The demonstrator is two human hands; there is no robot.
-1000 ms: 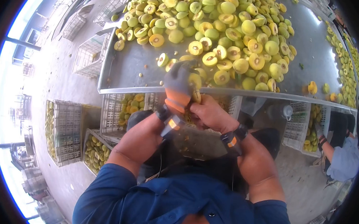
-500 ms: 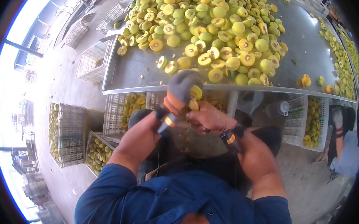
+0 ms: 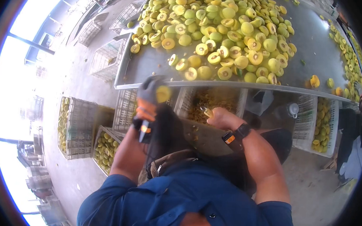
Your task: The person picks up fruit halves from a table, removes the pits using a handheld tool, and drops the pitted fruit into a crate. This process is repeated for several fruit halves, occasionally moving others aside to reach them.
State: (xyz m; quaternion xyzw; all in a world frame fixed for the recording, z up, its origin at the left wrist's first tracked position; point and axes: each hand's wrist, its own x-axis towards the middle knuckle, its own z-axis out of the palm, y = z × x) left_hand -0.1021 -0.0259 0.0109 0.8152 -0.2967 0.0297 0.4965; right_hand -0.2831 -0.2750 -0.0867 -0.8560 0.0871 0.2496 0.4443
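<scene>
My left hand point(image 3: 148, 96), in a grey and orange glove, is closed around a yellow peach half point(image 3: 163, 94) just off the table's front edge. It is slightly blurred. My right hand point(image 3: 225, 118) is bare and wrapped around a small hand tool point(image 3: 206, 111) with a yellowish handle and a curved metal tip. The tool sits over a crate point(image 3: 184, 109) of brownish-yellow scraps under the table edge. Beyond both hands, a large heap of halved yellow-green peaches point(image 3: 216, 38) covers much of the metal table point(image 3: 301, 49).
Crates of peach halves stand on the floor at left point(image 3: 83, 129) and under the table at right point(image 3: 306, 118). Another crate point(image 3: 108, 61) stands beside the table's left end. A clear plastic jug point(image 3: 286, 111) is beneath the table. A co-worker's sleeve point(image 3: 353, 159) shows at far right.
My hands were together at the peach; now they are apart. The left has moved left with the peach half, and the right has shifted a little right with the tool showing.
</scene>
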